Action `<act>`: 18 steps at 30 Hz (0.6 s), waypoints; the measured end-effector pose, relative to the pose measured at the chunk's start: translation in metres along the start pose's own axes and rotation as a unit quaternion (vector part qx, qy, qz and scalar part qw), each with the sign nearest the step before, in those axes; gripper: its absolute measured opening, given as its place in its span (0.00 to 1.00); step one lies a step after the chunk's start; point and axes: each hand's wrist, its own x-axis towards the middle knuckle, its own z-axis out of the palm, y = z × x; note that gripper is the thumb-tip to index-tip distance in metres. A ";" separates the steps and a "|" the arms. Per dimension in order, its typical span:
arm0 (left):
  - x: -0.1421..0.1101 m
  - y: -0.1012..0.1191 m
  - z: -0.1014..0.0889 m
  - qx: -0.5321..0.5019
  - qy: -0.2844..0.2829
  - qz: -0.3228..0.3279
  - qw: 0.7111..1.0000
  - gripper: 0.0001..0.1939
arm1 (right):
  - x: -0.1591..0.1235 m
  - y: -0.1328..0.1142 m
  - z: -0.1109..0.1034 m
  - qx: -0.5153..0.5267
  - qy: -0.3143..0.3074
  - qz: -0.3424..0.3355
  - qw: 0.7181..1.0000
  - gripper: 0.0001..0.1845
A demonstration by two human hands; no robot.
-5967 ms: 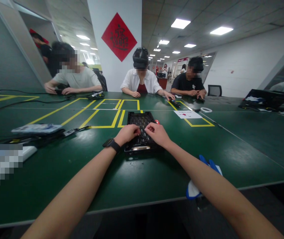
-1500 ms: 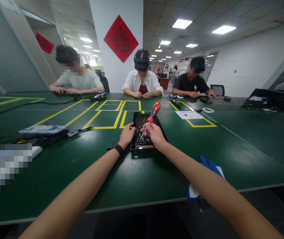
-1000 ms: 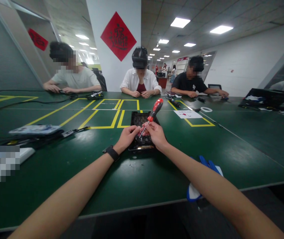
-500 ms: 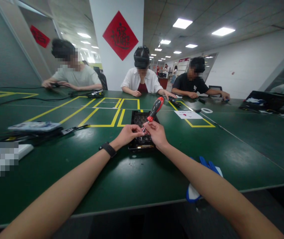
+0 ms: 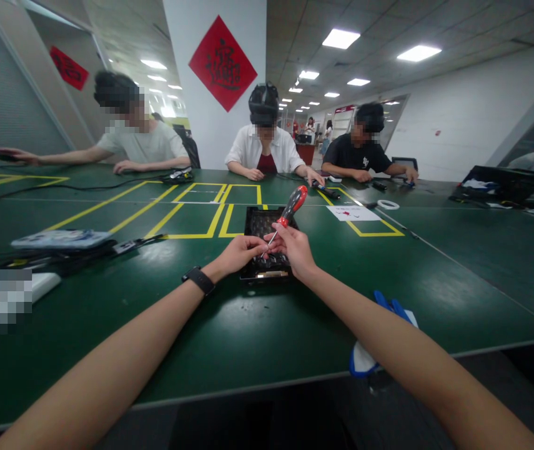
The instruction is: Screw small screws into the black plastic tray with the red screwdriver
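Observation:
A black tray-like device with small parts inside lies on the green table in front of me. My right hand is closed round the metal shaft of a red-handled screwdriver, whose handle points up and away. The tip points down towards the tray. My left hand, with a black watch on the wrist, is pinched at the screwdriver's tip above the tray's near end. What its fingers hold, if anything, is too small to make out.
Blue-and-white gloves lie near the table's front edge at right. Three people sit across the table. Yellow tape lines mark boxes. A flat packet and cables lie at left, a white sheet and tape roll at right.
Six seconds ago both hands worked inside the tray without a tool. Since then my right hand has lifted the screwdriver, and my left hand moved from the tray's edge to its tip.

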 end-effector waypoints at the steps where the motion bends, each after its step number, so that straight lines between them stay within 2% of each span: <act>1: 0.000 0.001 0.000 0.007 -0.003 0.000 1.000 0.18 | 0.000 0.000 0.000 0.013 0.000 0.004 1.000 0.16; 7: -0.001 0.003 0.001 -0.015 -0.007 -0.019 1.000 0.17 | 0.001 0.001 -0.002 0.061 -0.008 -0.001 0.998 0.18; 12: -0.002 0.004 0.003 -0.019 0.019 -0.010 1.000 0.15 | -0.001 -0.001 0.002 0.043 -0.009 -0.038 0.998 0.16; 18: -0.002 0.005 -0.001 -0.018 -0.010 -0.024 1.000 0.15 | -0.004 -0.003 0.005 0.013 -0.018 -0.060 0.998 0.18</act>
